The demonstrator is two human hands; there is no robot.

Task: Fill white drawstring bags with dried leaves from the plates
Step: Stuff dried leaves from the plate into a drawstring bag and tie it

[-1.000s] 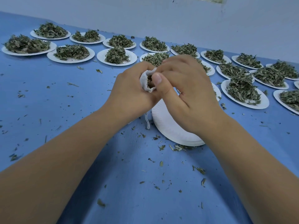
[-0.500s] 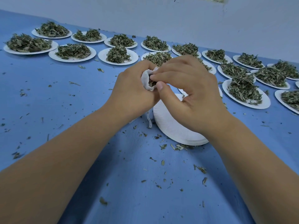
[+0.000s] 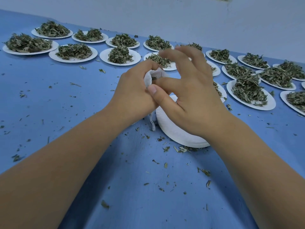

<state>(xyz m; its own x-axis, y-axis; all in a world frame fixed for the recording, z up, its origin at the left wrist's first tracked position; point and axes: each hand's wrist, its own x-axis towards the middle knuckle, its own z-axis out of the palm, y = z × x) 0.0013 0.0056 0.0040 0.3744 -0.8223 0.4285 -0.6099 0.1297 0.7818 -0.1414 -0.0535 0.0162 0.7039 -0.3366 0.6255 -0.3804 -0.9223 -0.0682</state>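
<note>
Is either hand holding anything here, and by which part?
The left hand grips the white drawstring bag around its body, just below the open mouth. The right hand holds nothing; its forefinger pokes into the mouth.

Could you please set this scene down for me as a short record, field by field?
Left grip: holds the white drawstring bag, mouth upward.
Right grip: forefinger at the bag's mouth, thumb just below it; other fingers spread, raised, blurred.
Bag contents: some dried leaves show inside the mouth.
Drawstring: hangs loose towards the table.
Empty plates: white stack under both hands.
Filled plates: rows with leaf heaps along the far side.
Table: blue, strewn with leaf bits.
</note>
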